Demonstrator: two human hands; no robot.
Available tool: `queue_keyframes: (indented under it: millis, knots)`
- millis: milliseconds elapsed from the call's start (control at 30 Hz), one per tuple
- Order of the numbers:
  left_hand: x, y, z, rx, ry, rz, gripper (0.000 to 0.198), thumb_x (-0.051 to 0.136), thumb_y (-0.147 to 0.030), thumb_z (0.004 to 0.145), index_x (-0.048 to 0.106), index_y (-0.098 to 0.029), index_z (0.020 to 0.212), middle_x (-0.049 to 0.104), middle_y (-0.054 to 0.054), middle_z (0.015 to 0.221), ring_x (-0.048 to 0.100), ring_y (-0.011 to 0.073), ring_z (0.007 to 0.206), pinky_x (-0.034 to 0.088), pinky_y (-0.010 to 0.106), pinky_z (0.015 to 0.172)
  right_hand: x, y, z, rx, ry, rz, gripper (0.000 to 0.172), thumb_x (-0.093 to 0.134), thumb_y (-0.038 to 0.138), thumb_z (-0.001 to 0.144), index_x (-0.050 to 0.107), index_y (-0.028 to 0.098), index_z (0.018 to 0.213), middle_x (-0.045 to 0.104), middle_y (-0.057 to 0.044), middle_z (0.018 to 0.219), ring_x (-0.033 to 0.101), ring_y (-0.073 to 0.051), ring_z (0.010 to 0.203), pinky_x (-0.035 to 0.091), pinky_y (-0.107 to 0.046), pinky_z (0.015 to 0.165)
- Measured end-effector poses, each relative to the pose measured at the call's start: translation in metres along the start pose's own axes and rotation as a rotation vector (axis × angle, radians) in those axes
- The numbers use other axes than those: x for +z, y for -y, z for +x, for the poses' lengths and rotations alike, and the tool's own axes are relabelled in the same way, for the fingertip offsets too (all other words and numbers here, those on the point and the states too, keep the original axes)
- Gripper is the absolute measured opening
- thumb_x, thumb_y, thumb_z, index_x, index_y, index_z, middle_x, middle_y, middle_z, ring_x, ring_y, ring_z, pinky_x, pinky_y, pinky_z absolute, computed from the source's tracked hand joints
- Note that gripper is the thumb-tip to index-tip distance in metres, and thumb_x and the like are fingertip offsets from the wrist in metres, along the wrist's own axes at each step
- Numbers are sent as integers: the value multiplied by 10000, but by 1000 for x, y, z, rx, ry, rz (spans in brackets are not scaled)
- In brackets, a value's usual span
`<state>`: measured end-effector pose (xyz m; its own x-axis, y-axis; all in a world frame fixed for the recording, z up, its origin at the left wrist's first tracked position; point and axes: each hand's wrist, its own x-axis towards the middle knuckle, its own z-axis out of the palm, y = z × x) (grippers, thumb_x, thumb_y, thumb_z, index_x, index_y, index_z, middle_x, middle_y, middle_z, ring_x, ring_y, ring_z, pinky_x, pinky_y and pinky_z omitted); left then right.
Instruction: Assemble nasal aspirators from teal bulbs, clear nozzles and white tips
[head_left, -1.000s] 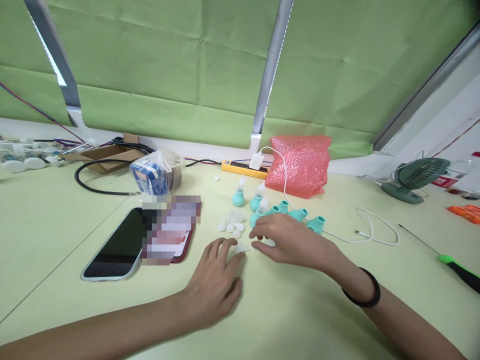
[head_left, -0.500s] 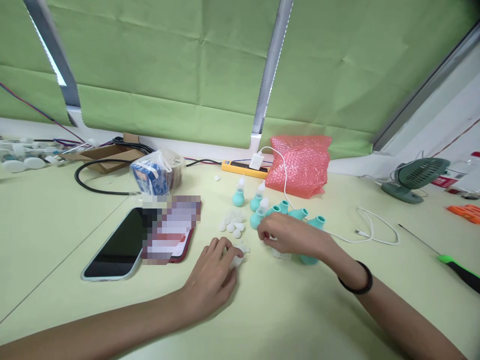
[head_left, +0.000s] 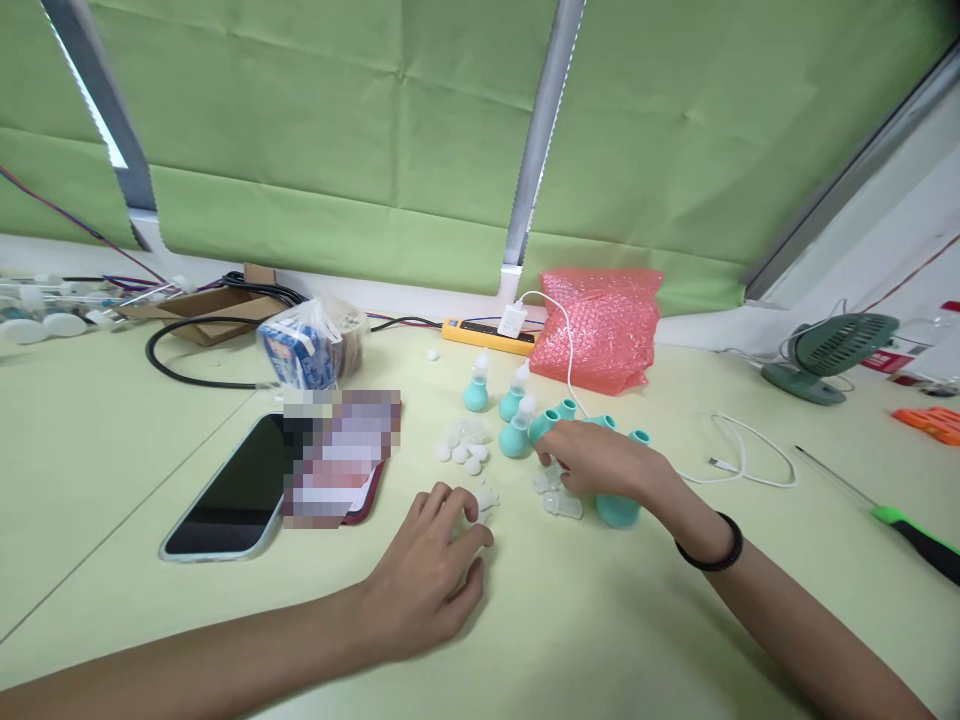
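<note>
My left hand [head_left: 431,575] rests low over the table, fingers bent and apart, with nothing seen between thumb and forefinger. Just beyond its fingertips lie small whitish translucent tips [head_left: 487,496]. My right hand [head_left: 604,460] reaches down over clear plastic tubes [head_left: 562,505], its fingertips spread around one of them; contact is hard to make out. Behind it stand open turquoise squeeze bulbs [head_left: 544,425], partly hidden by the hand. One turquoise bulb [head_left: 619,510] sits under the wrist. Three bulbs with clear tubes and white tips [head_left: 514,436] stand further left. White round caps [head_left: 472,455] lie between the hands.
Two phones [head_left: 225,490] lie left. Behind are a bagged blue package [head_left: 300,350], a yellow power strip [head_left: 480,336] with a white charger, and pink bubble wrap [head_left: 600,330]. To the right are a white cable [head_left: 742,450], a green fan [head_left: 840,350] and a screwdriver [head_left: 907,530].
My right hand has shifted slightly right from beside the assembled bulbs to over the clear tubes. My left thumb and forefinger have spread and drawn back from the small whitish tips.
</note>
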<state>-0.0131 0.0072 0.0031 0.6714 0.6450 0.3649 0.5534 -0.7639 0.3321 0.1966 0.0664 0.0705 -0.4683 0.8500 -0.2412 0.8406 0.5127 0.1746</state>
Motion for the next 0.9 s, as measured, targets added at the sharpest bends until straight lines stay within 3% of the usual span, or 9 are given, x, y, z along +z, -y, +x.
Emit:
queue_keyframes:
  millis: [200,400,600,767,900]
  knots:
    - [2,1,-1,5,-14,-1,182,389,-118,732,526,-146,849,418,94,882,364,218,776,336,358,631,9,9,10,-39,8,-23,227,497,-22,583,580,129,730,559,-73,728,525,-183,654,234,-221,458]
    - [2,1,-1,10,-23,4,192,383,-118,743,504,-149,889,428,94,896,368,221,789,333,363,641,3,10,9,-83,-37,20,246,513,-4,579,590,150,754,565,-54,720,511,-172,670,257,-215,479]
    - [1,2,1,17,-95,80,364,383,-108,781,411,-225,1125,392,107,1061,350,245,899,330,390,707,2,24,5,-387,-77,453,251,528,71,604,594,178,821,544,33,581,487,-100,579,323,-179,501]
    - [6,5,2,27,-8,202,355,390,-67,767,484,-269,1043,468,79,986,382,230,845,306,343,648,12,36,13,-433,-35,557,222,546,63,584,598,145,784,525,55,529,474,-64,484,327,-158,454]
    - [9,6,0,43,-107,215,242,408,-81,780,533,-240,913,528,43,902,402,205,799,263,317,624,11,34,12,-445,-19,602,238,547,81,593,605,155,812,541,51,547,497,-70,498,352,-157,451]
